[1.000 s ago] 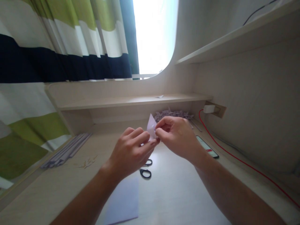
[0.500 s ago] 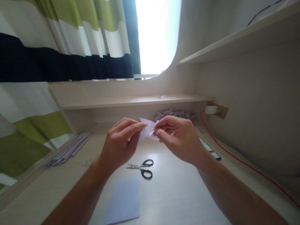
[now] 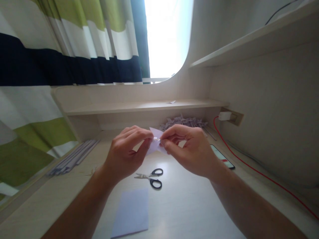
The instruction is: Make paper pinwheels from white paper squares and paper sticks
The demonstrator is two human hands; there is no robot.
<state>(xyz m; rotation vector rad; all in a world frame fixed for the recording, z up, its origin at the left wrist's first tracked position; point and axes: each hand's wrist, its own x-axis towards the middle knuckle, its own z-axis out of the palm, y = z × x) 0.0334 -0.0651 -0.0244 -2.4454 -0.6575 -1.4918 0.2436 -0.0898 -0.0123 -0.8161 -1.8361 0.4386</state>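
A small piece of pale lilac paper [image 3: 155, 132] is held up over the desk between both hands, pinched narrow in the middle. My left hand [image 3: 131, 146] grips its left side between thumb and fingertips. From the right, my right hand [image 3: 186, 146] pinches at the paper's middle. A thin whitish strip [image 3: 156, 139] runs between the two sets of fingertips; its exact kind is too small to make out. Below the hands lie scissors [image 3: 151, 177] with black handles, blades slightly apart. Nearer to me is a flat lilac sheet or stack of paper [image 3: 132, 210].
A heap of lilac paper pieces [image 3: 184, 121] lies under the back shelf [image 3: 139, 108]. Folded paper strips [image 3: 74, 157] and small cream bits [image 3: 91, 171] are at left. A phone [image 3: 221, 156] and a red cable [image 3: 249, 169] from a white plug [image 3: 224, 116] are at right.
My right fingertips have moved slightly left and down, closer to the left ones. The whitish strip now spans between both hands, and the paper's right part is more hidden.
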